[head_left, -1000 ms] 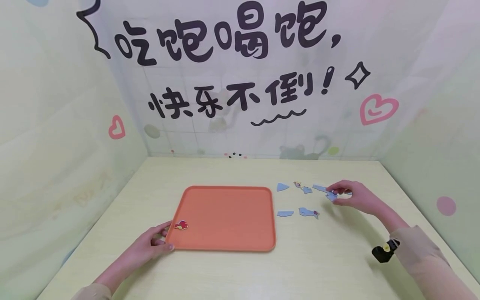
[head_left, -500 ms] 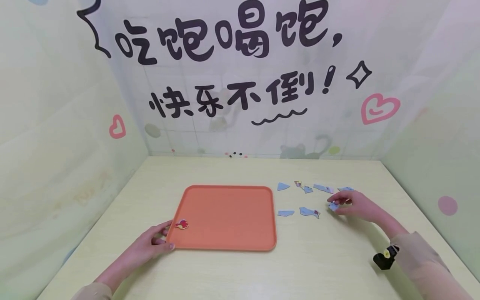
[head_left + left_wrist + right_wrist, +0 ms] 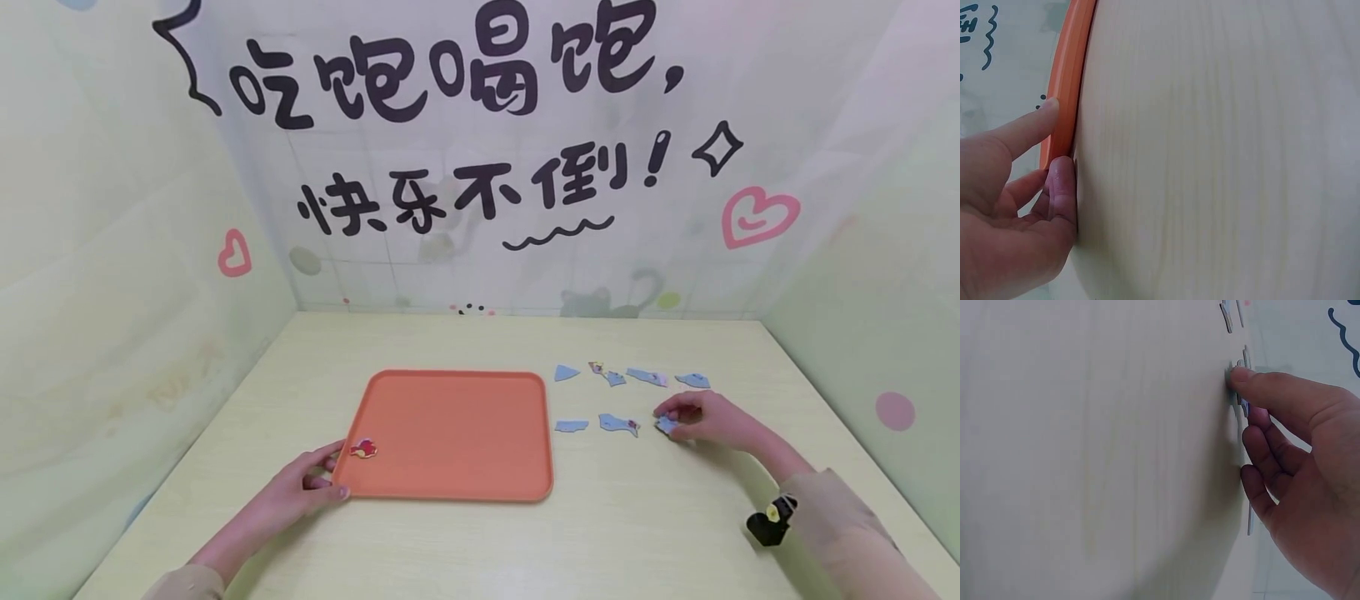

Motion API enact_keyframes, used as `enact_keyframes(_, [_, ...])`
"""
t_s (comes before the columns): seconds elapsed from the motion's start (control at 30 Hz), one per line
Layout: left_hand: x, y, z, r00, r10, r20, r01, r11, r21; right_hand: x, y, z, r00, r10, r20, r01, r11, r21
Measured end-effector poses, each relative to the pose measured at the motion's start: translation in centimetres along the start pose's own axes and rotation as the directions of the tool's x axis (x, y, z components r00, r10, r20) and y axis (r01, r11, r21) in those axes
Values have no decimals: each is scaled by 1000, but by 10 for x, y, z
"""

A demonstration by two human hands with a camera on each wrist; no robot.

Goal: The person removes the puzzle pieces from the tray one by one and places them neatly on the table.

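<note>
An orange tray (image 3: pixel 457 442) lies flat on the table. My left hand (image 3: pixel 300 486) holds its near left corner, and in the left wrist view the thumb lies along the tray's side (image 3: pixel 1067 69) with the other fingers curled at the corner. On the tray near that hand is a small red and yellow puzzle piece (image 3: pixel 364 448). To the right of the tray, my right hand (image 3: pixel 712 419) pinches a light blue puzzle piece (image 3: pixel 664 424) at the tabletop between thumb and fingers. Those fingers partly cover the piece.
Beside the right hand lie other flat blue pieces in two rows: a triangular piece (image 3: pixel 566 372), a long piece (image 3: pixel 647 377) and a far-right piece (image 3: pixel 693 380) behind, a narrow piece (image 3: pixel 572 426) and a curved piece (image 3: pixel 619 424) in front. Printed cloth walls (image 3: pixel 480 275) enclose the table.
My right hand has brought its blue piece from the back row toward the near side, down to the table in line with the front row. My left hand and the tray stay put.
</note>
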State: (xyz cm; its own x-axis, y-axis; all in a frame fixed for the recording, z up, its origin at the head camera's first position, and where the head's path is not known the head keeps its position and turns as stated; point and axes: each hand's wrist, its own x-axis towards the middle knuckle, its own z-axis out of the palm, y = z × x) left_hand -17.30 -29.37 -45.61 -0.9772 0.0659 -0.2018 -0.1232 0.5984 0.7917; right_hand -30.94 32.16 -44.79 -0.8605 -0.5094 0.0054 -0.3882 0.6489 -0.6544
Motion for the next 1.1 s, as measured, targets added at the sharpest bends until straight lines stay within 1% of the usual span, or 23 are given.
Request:
enact_keyframes(0.13, [0,0,-1,1000,3,1,-3,1000,-10,0,0,0,1000,-5,28,5,1000,9])
enact_keyframes(0.3, [-2,0,-2,1000,29,2,-29,999,-19,1,-1,-1,1000,-5,25,4,1000,14])
enact_keyframes(0.4, [-3,2,-3,1000,29,1,-29,999,-25,1,-3,-2,1000,4,25,-4,1000,18])
enact_keyframes(0.6, [-4,5,-4,1000,31,2,-31,999,-10,2,-2,-2,999,15,30,-16,1000,17])
enact_keyframes(0.93, [-3,1,-1,1000,9,0,-9,1000,-10,-4,-3,-1,1000,-6,22,8,996,-84])
enact_keyframes(1.1, [-2,0,-1,1000,14,-5,-14,1000,-12,-4,-6,-3,999,-14,31,18,993,-117])
